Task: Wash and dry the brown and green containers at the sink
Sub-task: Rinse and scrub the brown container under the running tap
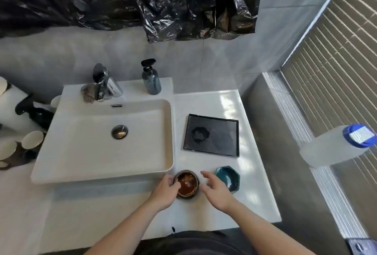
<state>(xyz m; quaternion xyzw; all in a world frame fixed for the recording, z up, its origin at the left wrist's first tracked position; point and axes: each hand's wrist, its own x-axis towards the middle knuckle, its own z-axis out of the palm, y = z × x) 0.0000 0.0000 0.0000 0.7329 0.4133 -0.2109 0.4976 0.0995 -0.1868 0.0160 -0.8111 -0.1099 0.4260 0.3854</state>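
You are at the very start: neither container has reached the water yet, and you are taking up the brown container (187, 183) first. It sits on the white surface (214, 103) at the near right corner of the sink (102, 142), just outside the basin. Your left hand (165, 191) has its grip curled onto the container's left rim, thumb at the edge, so it is grasping the brown container; your right hand (216, 188) hovers just beside its right side with fingers loosely spread, released and holding nothing. The green container (228, 177) waits untouched just right of that hand, tilted so its glazed inside faces left. Inside the brown one you can see a glossy amber bottom with a pale patch, perhaps residue or only glare; I cannot tell which. The green one looks bare inside. Farther off, the black tray (211, 135) holds only a dark smudge. Next, I judge, you need to lift the brown container leftward over the basin and open the faucet (102, 83) at the far edge; the soap bottle (151, 80) stands just right of it.
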